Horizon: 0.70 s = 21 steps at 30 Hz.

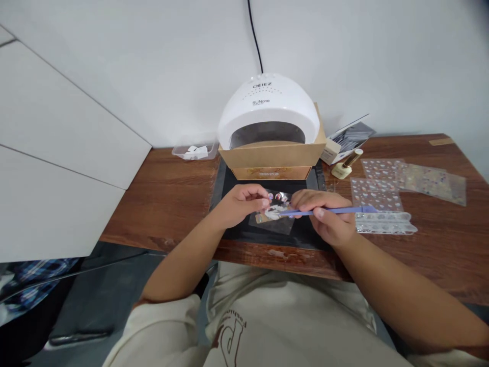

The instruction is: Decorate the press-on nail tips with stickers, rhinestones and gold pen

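My left hand [248, 204] is closed, thumb and fingers pinched at the left edge of a small clear sticker sheet [273, 210] with white and coloured shapes. Between the thumb and fingers of my right hand [328, 214] lie slim purple tweezers [340, 210]. Their thin tip points left and reaches over the sheet. The right fingers cover the sheet's right side. Both hands are above a black mat [240, 227], and another clear film shows below the sheet.
A white nail lamp [267, 97] stands on a cardboard box [275, 158] behind my hands. To the right are a nail polish bottle [342, 169], an open small box [349, 142], sticker sheets [376, 193] and a clear case [385, 223]. A plastic tray [179, 150] sits back left.
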Each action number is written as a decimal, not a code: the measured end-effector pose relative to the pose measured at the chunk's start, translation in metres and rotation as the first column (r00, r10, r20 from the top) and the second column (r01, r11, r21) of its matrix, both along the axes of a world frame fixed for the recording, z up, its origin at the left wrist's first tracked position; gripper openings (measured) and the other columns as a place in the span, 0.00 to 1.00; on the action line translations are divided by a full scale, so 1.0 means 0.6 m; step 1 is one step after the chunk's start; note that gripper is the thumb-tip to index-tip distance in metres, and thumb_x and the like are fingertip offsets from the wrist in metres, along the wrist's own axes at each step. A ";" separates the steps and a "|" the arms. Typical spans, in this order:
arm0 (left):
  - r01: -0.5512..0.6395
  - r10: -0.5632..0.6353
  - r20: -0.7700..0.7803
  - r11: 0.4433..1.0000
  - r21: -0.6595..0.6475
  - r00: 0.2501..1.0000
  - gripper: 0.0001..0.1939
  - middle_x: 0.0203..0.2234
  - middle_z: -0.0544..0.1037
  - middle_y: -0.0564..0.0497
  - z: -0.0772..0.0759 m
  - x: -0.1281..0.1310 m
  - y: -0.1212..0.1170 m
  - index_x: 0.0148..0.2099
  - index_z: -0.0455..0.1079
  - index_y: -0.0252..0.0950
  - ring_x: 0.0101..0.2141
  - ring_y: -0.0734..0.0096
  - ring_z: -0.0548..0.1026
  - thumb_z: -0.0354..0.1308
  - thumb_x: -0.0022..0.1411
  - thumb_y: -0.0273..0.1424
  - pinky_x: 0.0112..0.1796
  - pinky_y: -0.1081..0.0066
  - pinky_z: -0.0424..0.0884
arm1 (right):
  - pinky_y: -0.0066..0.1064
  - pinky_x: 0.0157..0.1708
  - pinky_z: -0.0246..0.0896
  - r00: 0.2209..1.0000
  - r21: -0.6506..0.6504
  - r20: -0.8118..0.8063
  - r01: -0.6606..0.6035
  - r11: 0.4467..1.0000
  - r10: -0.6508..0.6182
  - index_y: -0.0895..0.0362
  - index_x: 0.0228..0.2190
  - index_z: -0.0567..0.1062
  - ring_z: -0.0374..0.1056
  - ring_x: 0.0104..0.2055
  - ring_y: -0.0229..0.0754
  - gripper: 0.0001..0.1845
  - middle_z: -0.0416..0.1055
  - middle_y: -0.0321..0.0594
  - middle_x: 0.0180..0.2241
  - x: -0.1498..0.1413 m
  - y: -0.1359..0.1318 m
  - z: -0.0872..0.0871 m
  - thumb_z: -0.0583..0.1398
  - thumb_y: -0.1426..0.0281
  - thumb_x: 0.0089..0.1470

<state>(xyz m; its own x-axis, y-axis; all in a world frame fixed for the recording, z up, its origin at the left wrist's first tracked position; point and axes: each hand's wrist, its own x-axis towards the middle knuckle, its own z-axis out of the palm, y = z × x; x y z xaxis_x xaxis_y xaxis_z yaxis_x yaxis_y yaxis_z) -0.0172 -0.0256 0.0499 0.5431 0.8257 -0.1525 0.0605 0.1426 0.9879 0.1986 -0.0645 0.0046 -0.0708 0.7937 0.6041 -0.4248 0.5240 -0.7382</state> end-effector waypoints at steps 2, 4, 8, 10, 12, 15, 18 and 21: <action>0.015 -0.015 0.014 1.000 0.000 1.000 0.17 0.23 0.75 0.54 -0.005 0.005 0.008 0.33 0.74 0.32 0.24 0.78 0.70 0.71 0.52 0.41 0.28 0.76 0.68 | 0.45 0.36 0.67 1.000 0.027 0.001 0.014 1.000 -0.014 0.54 0.39 0.83 0.74 0.32 0.47 0.12 0.79 0.42 0.28 0.000 0.001 -0.002 0.59 0.69 0.58; 0.003 -0.004 0.054 1.000 0.025 0.999 0.17 0.23 0.74 0.54 -0.014 0.007 0.012 0.33 0.75 0.31 0.24 0.80 0.69 0.71 0.52 0.41 0.28 0.77 0.66 | 0.47 0.37 0.68 0.999 0.052 0.010 0.033 0.998 -0.033 0.55 0.40 0.82 0.74 0.34 0.48 0.13 0.79 0.44 0.30 0.000 0.001 -0.003 0.58 0.71 0.58; -0.084 0.069 0.124 0.990 0.117 0.990 0.16 0.24 0.74 0.52 -0.031 0.004 0.008 0.33 0.76 0.31 0.24 0.80 0.68 0.69 0.56 0.41 0.26 0.78 0.65 | 0.49 0.38 0.69 0.992 0.084 0.045 0.110 0.990 -0.114 0.56 0.44 0.80 0.75 0.36 0.49 0.15 0.78 0.45 0.32 0.000 -0.004 -0.002 0.56 0.73 0.59; -0.109 0.088 0.123 0.978 0.178 0.989 0.13 0.25 0.74 0.52 -0.035 0.001 0.001 0.34 0.76 0.32 0.24 0.80 0.68 0.67 0.59 0.38 0.26 0.78 0.64 | 0.49 0.37 0.71 0.984 0.122 0.101 0.133 0.984 -0.146 0.55 0.45 0.80 0.75 0.36 0.49 0.16 0.78 0.45 0.33 0.003 -0.009 -0.003 0.56 0.72 0.59; -0.110 0.083 0.116 0.962 0.250 0.990 0.10 0.27 0.74 0.50 -0.036 -0.001 -0.007 0.35 0.76 0.32 0.25 0.79 0.69 0.64 0.62 0.35 0.27 0.78 0.64 | 0.50 0.37 0.73 0.970 0.150 0.168 0.150 0.977 -0.174 0.53 0.46 0.79 0.75 0.36 0.49 0.16 0.78 0.44 0.32 0.007 -0.013 -0.006 0.57 0.70 0.59; -0.106 0.069 0.112 0.920 0.377 0.991 0.07 0.28 0.75 0.49 -0.037 0.000 -0.016 0.37 0.76 0.32 0.27 0.78 0.70 0.62 0.64 0.31 0.28 0.77 0.66 | 0.51 0.37 0.75 0.946 0.165 0.250 0.168 0.972 -0.206 0.51 0.45 0.79 0.76 0.37 0.50 0.15 0.79 0.43 0.33 0.015 -0.019 -0.011 0.58 0.67 0.58; -0.105 0.053 0.125 0.883 0.457 0.991 0.04 0.27 0.75 0.50 -0.040 0.003 -0.020 0.38 0.76 0.32 0.27 0.78 0.71 0.60 0.64 0.28 0.29 0.77 0.67 | 0.51 0.38 0.75 0.934 0.187 0.296 0.149 0.971 -0.200 0.51 0.45 0.79 0.76 0.37 0.50 0.14 0.79 0.44 0.33 0.022 -0.022 -0.012 0.59 0.67 0.58; -0.095 0.032 0.132 0.857 0.507 0.991 0.04 0.28 0.76 0.50 -0.045 0.004 -0.022 0.40 0.75 0.33 0.27 0.78 0.71 0.60 0.64 0.24 0.29 0.77 0.68 | 0.51 0.38 0.76 0.932 0.151 0.318 0.129 0.980 -0.172 0.51 0.43 0.80 0.77 0.37 0.50 0.12 0.79 0.43 0.33 0.027 -0.025 -0.011 0.60 0.66 0.57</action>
<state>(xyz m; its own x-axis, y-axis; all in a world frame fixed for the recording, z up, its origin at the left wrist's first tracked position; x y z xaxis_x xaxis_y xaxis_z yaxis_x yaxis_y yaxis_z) -0.0146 -0.0388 0.0231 0.4747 0.8031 0.3601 -0.0493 -0.3842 0.9219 0.2149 -0.0797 -0.0020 -0.1673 0.7296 0.6631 -0.0791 0.6605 -0.7467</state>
